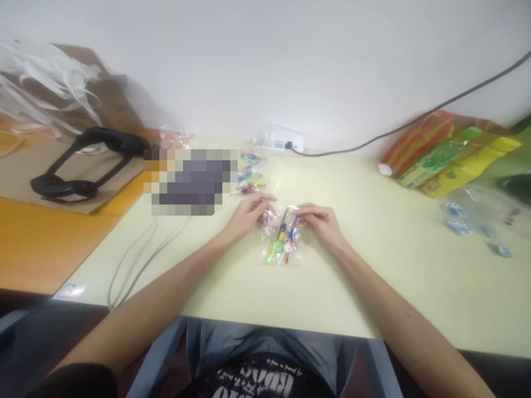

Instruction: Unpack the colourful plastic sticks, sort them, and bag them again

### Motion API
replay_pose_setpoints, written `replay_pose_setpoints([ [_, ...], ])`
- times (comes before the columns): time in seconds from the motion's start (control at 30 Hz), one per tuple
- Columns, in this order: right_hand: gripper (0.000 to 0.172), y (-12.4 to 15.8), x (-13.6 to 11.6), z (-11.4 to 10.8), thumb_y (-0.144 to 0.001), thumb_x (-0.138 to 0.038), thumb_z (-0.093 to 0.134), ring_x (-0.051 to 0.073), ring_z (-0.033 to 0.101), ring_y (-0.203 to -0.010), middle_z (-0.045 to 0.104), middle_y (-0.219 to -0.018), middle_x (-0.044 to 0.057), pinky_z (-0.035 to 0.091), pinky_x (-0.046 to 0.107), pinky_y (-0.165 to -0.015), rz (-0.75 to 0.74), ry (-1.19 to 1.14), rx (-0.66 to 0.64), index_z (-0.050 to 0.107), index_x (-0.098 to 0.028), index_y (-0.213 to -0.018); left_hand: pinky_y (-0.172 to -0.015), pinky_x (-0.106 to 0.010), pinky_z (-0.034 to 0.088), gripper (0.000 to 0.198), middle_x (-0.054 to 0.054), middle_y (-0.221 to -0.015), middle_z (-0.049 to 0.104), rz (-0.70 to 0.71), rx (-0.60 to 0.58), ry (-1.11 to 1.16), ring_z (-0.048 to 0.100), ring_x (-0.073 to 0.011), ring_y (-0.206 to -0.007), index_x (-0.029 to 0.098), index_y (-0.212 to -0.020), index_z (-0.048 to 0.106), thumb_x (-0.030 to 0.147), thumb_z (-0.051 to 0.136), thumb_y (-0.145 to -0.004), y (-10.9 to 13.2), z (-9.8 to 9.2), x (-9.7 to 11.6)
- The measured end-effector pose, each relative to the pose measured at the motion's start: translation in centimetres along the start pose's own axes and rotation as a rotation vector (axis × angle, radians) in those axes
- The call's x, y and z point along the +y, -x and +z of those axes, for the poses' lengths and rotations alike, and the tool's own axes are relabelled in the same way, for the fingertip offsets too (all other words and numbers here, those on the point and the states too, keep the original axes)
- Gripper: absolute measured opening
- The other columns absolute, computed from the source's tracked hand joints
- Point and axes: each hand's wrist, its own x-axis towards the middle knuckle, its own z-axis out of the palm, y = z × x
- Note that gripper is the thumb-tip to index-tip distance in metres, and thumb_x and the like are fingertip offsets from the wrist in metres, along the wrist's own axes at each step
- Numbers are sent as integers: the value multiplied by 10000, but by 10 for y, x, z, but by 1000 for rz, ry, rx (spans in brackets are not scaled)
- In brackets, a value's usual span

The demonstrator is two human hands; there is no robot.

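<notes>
A clear plastic bag (283,243) of small coloured plastic parts lies on the pale table in front of me. Green, yellow, blue, white, red and black pieces show through it. My left hand (251,213) is at the bag's upper left corner, thumb and fingers closed on the crinkled film. At the upper right corner my right hand (321,218) pinches the film beside a blue piece. Just beyond my left hand lie more small colourful parts (251,179), seemingly bagged too.
Left of my hands is a blurred-out dark rectangle (194,179) with cables (141,265) running to the table edge. A black frame-like object (89,163) rests on cardboard at far left. A power strip (282,138) stands by the wall. Colourful packages (448,155) and small blue-white packets (458,226) lie right.
</notes>
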Motion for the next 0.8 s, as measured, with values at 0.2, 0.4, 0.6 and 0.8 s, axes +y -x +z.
replay_pose_setpoints([
  [0.2,171,-3,-2,-5,-816,-197,638,179,663,-802,746,-903,43,526,312,-721,-26,11,25,797,-227,-761,-615,-268,536,681,-95,-921,717,-137,-6,202,692,-180,-720,163,-1215,657,747,531,-888,-6,-2,0],
  [0.4,162,-1,-6,-5,-784,-179,596,189,655,-815,728,-890,43,519,326,-751,-13,60,-12,739,-210,-714,-668,-268,528,518,-76,-877,726,-81,1,-18,686,-174,-760,156,-1051,725,634,689,-855,-5,-1,-3],
  [0.6,124,0,-5,-3,-812,-263,595,214,660,-899,709,-913,54,534,337,-798,73,-93,-24,696,-211,-763,-688,-256,503,311,-48,-839,728,1,-14,-164,651,-147,-738,155,-919,749,457,760,-846,0,2,2],
  [0.8,416,4,-20,4,-852,-553,701,148,580,-567,703,-774,32,463,275,-512,286,86,-162,690,-191,-1057,-670,-261,514,278,-59,-856,741,13,-106,-183,658,-151,-721,145,-929,760,411,749,-848,4,5,4],
])
